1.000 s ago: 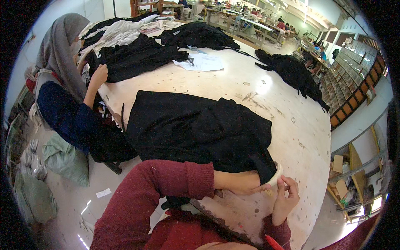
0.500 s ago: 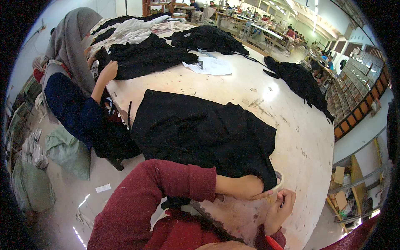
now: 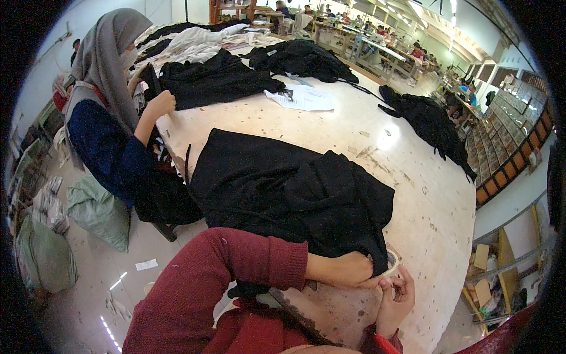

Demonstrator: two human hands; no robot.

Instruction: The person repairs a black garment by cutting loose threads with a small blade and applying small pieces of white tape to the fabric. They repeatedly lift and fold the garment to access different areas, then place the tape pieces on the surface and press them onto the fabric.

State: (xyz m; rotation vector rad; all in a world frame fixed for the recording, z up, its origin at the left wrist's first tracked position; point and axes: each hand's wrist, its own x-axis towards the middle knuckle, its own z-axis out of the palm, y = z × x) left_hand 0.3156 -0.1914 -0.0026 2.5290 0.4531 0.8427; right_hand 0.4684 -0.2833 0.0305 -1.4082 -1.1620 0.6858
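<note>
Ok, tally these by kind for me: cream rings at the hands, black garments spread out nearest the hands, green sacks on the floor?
Cream rings: 1
Black garments spread nearest: 1
Green sacks: 2
Total: 4

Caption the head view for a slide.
Left hand and right hand at a pale ring by a black garment spread on a worktable.

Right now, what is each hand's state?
Left hand: at pale ring-shaped roll, grip cannot be told.
Right hand: partly curled at the roll's edge, hold unclear.

Head cam, left fisheye, upright.
Looks down and forward from head height, close over worktable (image 3: 436, 200).
</note>
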